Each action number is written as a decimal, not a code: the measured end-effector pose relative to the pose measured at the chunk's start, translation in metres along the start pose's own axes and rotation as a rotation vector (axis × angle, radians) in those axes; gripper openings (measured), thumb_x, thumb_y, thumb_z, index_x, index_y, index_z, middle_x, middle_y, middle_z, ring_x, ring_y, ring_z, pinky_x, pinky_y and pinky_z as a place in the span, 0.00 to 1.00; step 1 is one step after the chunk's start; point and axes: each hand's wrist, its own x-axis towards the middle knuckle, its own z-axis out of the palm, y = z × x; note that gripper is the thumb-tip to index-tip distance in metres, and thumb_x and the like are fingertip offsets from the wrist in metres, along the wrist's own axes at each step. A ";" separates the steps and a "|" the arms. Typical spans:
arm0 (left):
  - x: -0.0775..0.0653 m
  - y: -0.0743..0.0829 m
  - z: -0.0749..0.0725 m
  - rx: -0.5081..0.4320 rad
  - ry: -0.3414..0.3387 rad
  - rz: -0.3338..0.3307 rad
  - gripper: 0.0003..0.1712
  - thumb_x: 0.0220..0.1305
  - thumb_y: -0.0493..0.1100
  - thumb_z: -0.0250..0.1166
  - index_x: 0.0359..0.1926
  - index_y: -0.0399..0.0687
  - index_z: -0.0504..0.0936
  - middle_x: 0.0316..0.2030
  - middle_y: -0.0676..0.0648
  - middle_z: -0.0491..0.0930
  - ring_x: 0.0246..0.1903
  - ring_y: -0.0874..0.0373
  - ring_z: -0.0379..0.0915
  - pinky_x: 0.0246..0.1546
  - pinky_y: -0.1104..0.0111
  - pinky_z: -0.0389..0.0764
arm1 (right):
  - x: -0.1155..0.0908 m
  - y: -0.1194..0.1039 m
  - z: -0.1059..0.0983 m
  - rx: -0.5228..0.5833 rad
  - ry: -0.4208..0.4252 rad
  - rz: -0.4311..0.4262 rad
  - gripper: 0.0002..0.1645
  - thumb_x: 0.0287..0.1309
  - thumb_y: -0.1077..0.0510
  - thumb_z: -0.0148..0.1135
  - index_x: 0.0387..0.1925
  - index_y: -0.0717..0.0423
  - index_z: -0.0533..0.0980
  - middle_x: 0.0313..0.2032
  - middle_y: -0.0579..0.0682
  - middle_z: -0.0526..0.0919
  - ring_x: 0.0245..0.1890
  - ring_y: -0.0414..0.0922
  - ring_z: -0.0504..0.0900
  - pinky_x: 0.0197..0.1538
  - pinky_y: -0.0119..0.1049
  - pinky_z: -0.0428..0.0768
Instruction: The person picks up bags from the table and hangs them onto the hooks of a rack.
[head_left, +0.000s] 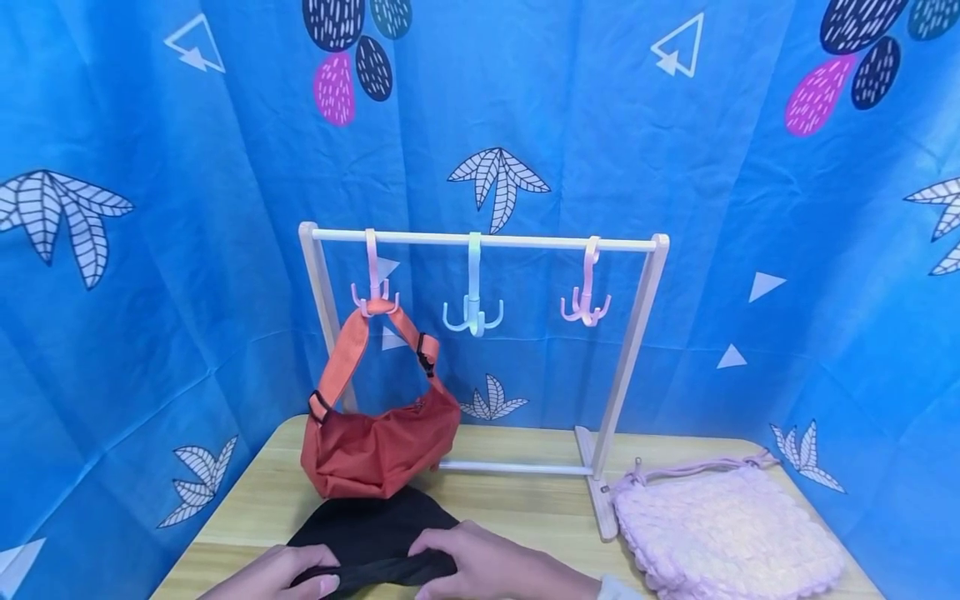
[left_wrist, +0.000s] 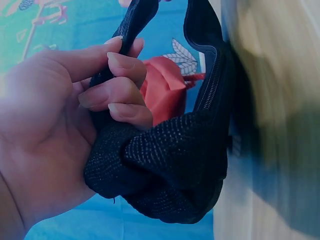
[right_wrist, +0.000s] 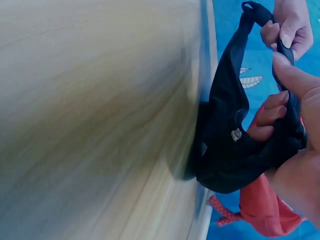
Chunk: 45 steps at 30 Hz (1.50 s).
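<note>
- Head view: the black zippered shoulder bag is at the front of the wooden bench, just in front of and below a red shoulder bag. The left hand and right hand each pinch its near edge, well apart.
- Same view: the red bag hangs by its strap from a pink four-pronged hook on a tabletop hanging rack. A mint hook and a second pink hook share the rail. A lilac textured bag lies to the right, and a blue printed curtain stands behind.
- Left wrist view: the left hand's fingers curl round the black bag's strap; a zipper runs along the opening.
- Right wrist view: the right hand grasps the strap too, thumb along it, near the left hand. A small metal piece shows on the black fabric.
</note>
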 end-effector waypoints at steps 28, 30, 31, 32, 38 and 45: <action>0.032 0.058 0.009 0.207 0.154 0.011 0.15 0.75 0.53 0.61 0.53 0.52 0.84 0.46 0.56 0.85 0.41 0.66 0.78 0.44 0.67 0.84 | -0.042 0.005 -0.040 -0.138 0.293 -0.176 0.14 0.73 0.50 0.61 0.47 0.54 0.86 0.42 0.47 0.92 0.45 0.31 0.87 0.51 0.19 0.81; 0.034 0.063 0.010 0.209 0.179 0.004 0.16 0.75 0.54 0.62 0.53 0.52 0.84 0.47 0.56 0.85 0.42 0.65 0.79 0.45 0.64 0.85 | -0.044 0.005 -0.044 -0.104 0.301 -0.145 0.14 0.73 0.49 0.61 0.45 0.53 0.86 0.41 0.46 0.92 0.44 0.29 0.86 0.49 0.19 0.81; 0.035 0.065 0.010 0.208 0.190 0.005 0.16 0.75 0.55 0.62 0.53 0.52 0.85 0.47 0.56 0.85 0.42 0.65 0.79 0.45 0.63 0.85 | -0.046 0.005 -0.046 -0.092 0.308 -0.134 0.14 0.72 0.49 0.62 0.44 0.53 0.86 0.40 0.45 0.92 0.43 0.28 0.85 0.48 0.19 0.81; 0.036 0.067 0.011 0.206 0.201 0.015 0.16 0.74 0.55 0.62 0.52 0.52 0.85 0.46 0.56 0.86 0.42 0.66 0.79 0.45 0.63 0.86 | -0.047 0.005 -0.048 -0.092 0.320 -0.127 0.13 0.72 0.48 0.63 0.44 0.52 0.86 0.39 0.45 0.92 0.42 0.27 0.85 0.48 0.19 0.81; 0.043 0.079 0.009 0.143 0.254 0.067 0.13 0.74 0.54 0.63 0.50 0.54 0.85 0.43 0.57 0.86 0.39 0.70 0.77 0.41 0.71 0.84 | -0.053 0.005 -0.061 -0.032 0.356 -0.097 0.11 0.70 0.49 0.65 0.42 0.51 0.86 0.31 0.43 0.89 0.32 0.24 0.77 0.40 0.21 0.79; 0.049 0.086 0.007 0.128 0.316 0.171 0.11 0.76 0.51 0.61 0.47 0.51 0.85 0.27 0.59 0.79 0.29 0.71 0.74 0.33 0.72 0.77 | -0.058 0.002 -0.070 0.083 0.334 0.006 0.12 0.70 0.47 0.65 0.45 0.49 0.85 0.37 0.43 0.89 0.35 0.27 0.77 0.41 0.25 0.80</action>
